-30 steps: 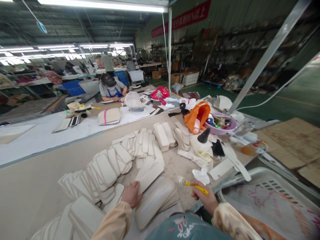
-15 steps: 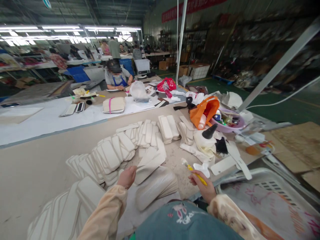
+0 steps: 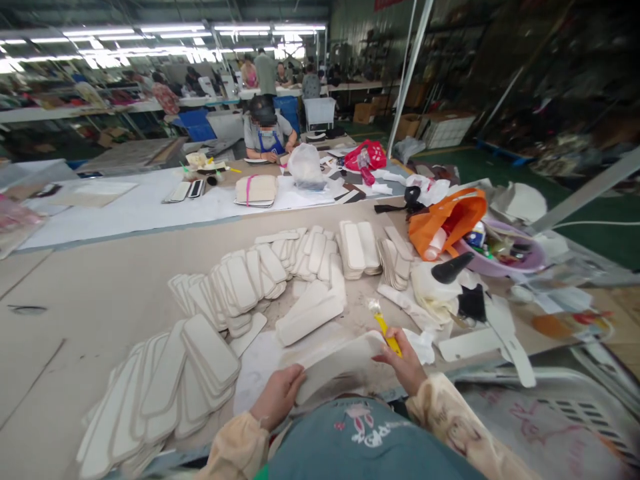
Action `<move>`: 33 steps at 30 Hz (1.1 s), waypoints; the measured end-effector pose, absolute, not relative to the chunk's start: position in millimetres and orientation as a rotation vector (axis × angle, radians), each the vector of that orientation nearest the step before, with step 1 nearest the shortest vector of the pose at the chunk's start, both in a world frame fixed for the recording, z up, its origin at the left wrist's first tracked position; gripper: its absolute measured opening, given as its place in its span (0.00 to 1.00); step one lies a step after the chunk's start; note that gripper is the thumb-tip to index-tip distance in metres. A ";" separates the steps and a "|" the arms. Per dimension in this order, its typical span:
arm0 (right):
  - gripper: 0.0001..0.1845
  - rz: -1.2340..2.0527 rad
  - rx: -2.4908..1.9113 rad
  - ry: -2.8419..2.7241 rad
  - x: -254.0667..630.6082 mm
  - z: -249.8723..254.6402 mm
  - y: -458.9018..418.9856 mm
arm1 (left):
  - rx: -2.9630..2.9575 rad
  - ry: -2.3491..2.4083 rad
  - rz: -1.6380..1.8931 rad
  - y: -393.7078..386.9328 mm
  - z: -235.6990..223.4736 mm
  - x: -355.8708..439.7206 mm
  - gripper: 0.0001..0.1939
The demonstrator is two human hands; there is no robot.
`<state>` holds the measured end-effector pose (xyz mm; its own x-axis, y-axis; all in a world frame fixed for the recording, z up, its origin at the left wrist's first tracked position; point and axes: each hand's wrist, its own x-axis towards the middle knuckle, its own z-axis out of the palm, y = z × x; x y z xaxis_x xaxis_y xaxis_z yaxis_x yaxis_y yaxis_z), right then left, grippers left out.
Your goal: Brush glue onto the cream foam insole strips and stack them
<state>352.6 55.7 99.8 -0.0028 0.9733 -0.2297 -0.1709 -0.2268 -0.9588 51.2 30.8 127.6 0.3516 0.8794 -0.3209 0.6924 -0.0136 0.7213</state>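
My left hand (image 3: 281,395) is closed on the left end of a stack of pale, round-cornered panels (image 3: 340,370), which is smeared by motion. In my right hand (image 3: 406,360) is a brush (image 3: 389,333) with a yellow handle, its whitish bristles pointing up and away from me. The fingers of that hand also meet the stack's right end; whether they grip it, I cannot tell. Just beyond lie a few loose panels (image 3: 310,317) on the table. Fanned rows of similar panels (image 3: 167,373) spread to the left, and more piles (image 3: 355,247) stand farther back.
At the right are an orange bag (image 3: 450,220), a purple basin (image 3: 520,263) of small items, and a white container with a black conical tip (image 3: 453,268). A plastic basket (image 3: 555,407) sits by the table's right edge. Across the table a co-worker (image 3: 270,130) is seated.
My left hand left the loose panels and came nearer to take the panel stack's left end. My right hand brought the brush to its other end. The view has swung left.
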 end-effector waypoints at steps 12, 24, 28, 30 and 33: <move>0.22 1.274 -1.508 -1.392 336.8 83.8 44.3 | 0.934 1.435 0.576 -23.9 84.1 38.5 0.18; 0.18 1.049 -1.584 -1.576 314.2 55.1 98.9 | 0.992 2.070 0.420 10.7 63.9 29.1 0.18; 0.17 1.009 -1.588 -1.617 311.7 43.8 105.2 | 1.059 2.113 0.308 15.8 59.5 29.1 0.20; 0.17 0.998 -1.596 -1.627 312.2 40.1 106.1 | 1.083 2.116 0.269 16.6 56.9 29.1 0.20; 0.17 0.978 -1.615 -1.639 312.7 36.2 107.2 | 1.105 2.112 0.230 17.2 54.1 29.5 0.20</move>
<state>312.7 107.2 36.2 -0.0497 0.9968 -0.0630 0.5284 -0.0273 -0.8486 29.5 17.2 54.1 -0.3649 0.7707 -0.5224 0.6402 0.6151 0.4602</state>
